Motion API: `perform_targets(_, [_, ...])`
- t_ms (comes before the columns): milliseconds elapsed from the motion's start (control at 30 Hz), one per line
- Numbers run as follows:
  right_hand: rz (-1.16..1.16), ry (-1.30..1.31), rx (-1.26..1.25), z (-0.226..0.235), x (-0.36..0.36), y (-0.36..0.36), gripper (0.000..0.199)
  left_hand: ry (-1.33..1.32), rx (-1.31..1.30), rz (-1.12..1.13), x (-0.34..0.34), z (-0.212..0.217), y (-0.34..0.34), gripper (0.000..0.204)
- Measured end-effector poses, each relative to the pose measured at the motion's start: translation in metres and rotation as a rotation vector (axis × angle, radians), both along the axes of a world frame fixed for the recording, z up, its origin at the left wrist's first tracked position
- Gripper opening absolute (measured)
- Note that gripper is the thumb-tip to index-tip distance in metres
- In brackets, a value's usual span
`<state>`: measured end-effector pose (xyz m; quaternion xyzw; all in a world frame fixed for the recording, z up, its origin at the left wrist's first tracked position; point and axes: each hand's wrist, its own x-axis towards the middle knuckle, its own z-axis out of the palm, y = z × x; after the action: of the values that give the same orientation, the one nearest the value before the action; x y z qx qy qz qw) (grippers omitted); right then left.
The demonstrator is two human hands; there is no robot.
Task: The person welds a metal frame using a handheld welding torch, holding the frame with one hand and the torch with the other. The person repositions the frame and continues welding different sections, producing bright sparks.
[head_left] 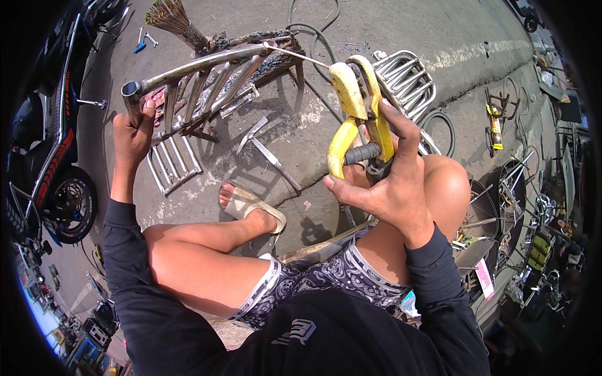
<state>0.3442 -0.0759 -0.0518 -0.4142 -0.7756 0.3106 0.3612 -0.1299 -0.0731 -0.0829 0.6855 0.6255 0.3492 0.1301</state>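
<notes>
A tubular metal frame with slanted crossbars (pixel 200 66) rests on a low, rough stand (pixel 298 72). My left hand (pixel 133 135) grips the frame's near left end, below an open round tube. My right hand (pixel 401 172) is closed on a yellow welding electrode holder (pixel 348 94), its thumb low and its index finger along the side; the other fingers are partly hidden. From the holder a thin welding rod (pixel 301 56) runs left, its tip at the far end of the frame's top tube. A chipping hammer (pixel 266 155) lies on the ground between my hands.
Tubular racks lie at left (pixel 174 164) and far right (pixel 407 81). A bundle of thin sticks (pixel 172 22) and wrenches (pixel 150 39) are at the back. Cable (pixel 320 34) loops behind the stand. A motorcycle (pixel 66 200) stands left; metal parts (pixel 501 213) crowd the right.
</notes>
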Motion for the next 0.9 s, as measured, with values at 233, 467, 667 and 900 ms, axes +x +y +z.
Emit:
perform_targets(233, [0.007,0.003,-0.024,0.0,0.0,-0.001,0.114,0.02,0.008,-0.006,-0.001,-0.001,0.0,0.027])
perform_targets(467, [-0.011,0.091,-0.039,-0.001,-0.003,-0.001,0.111,0.02,0.009,0.024,0.001,-0.001,0.0,0.029])
perform_targets(667, [-0.107,0.333,-0.181,0.005,-0.002,-0.003,0.118,-0.064,-0.092,0.089,0.003,0.001,0.002,0.03])
perform_targets(900, [-0.172,0.233,0.023,0.012,0.016,0.003,0.122,-0.538,-0.269,0.216,-0.008,0.015,0.0,0.035])
